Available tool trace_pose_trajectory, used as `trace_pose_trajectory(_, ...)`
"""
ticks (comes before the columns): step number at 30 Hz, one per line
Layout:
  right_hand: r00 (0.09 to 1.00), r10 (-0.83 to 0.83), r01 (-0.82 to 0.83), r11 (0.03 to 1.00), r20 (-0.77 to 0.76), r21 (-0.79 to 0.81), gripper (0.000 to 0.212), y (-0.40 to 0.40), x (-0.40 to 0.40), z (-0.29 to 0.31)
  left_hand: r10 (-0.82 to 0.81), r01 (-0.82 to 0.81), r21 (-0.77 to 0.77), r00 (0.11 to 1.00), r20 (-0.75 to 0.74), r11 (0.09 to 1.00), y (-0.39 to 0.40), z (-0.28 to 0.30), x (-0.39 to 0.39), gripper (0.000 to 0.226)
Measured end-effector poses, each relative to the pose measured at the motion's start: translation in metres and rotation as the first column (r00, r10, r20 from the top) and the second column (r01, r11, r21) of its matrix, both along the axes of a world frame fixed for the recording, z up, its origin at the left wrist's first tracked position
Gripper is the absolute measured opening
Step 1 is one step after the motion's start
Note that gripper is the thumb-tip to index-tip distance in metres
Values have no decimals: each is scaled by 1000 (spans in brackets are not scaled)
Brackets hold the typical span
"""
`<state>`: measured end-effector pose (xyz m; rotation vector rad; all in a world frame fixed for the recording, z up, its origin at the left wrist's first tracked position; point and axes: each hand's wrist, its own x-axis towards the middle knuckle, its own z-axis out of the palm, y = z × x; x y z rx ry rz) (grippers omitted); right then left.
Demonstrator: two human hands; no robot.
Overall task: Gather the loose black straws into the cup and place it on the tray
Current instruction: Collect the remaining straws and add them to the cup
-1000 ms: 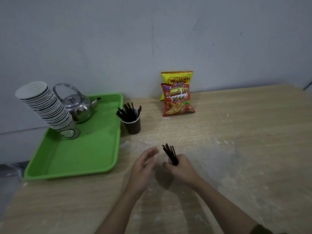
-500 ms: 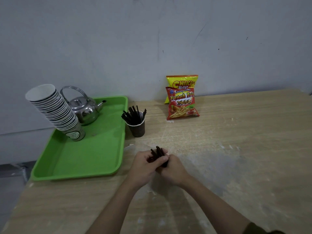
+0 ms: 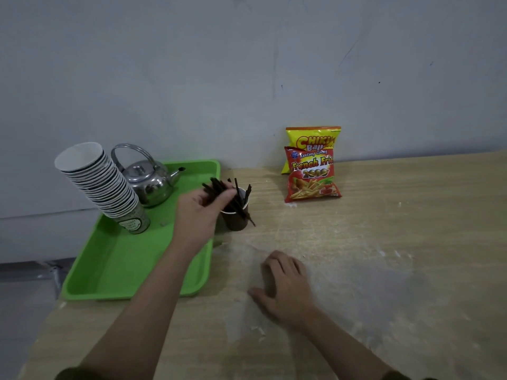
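A dark brown paper cup (image 3: 236, 218) stands on the wooden table just right of the green tray (image 3: 115, 267), with several black straws sticking out of it. My left hand (image 3: 201, 212) is at the cup's left rim, closed around a bundle of black straws (image 3: 219, 189) whose lower ends reach down into the cup. One straw (image 3: 248, 216) slants down the cup's front. My right hand (image 3: 282, 283) lies on the table nearer to me, palm down, fingers loosely curled, with nothing in it.
On the tray stand a leaning stack of white paper cups (image 3: 101, 185) and a steel kettle (image 3: 146, 179). Two snack bags (image 3: 312, 165) lean against the grey wall behind the table (image 3: 384, 256). The tray overhangs the table's left edge.
The straw bundle passed from my right hand to my left, which carried it up and left to the cup. My right hand dropped to the table.
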<state>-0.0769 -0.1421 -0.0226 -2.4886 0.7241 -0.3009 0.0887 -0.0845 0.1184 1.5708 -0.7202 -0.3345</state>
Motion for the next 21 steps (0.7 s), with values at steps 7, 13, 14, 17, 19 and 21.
trace_pose_trajectory(7, 997, -26, 30, 998, 68, -55, 58, -2, 3, -5, 148, -148, -10, 984, 99, 989, -20, 3, 29, 19)
trace_pose_trajectory(13, 997, -24, 30, 996, 75, -82, 56, -3, 3, -6, 123, -124, 22, 991, 60, 992, -26, 3, 37, 14)
trace_pose_trajectory(14, 997, -26, 32, 996, 74, -78, 56, -3, 3, -6, 117, -117, -8, 993, 1, 993, -26, 5, 39, 13)
trace_pose_trajectory(17, 997, -31, 36, 997, 72, -74, 56, -3, 3, -7, 146, -150, -55, 987, -65, 987, -24, 6, 42, 14)
trace_pose_trajectory(19, 998, -26, 30, 997, 59, -77, 57, -3, 3, -7, 193, -198, -80, 978, -73, 977, -22, 7, 44, 13)
trace_pose_trajectory(21, 998, -20, 24, 997, 52, -71, 58, -3, 3, -8, 224, -230, -102, 972, -68, 968, -22, 8, 46, 14)
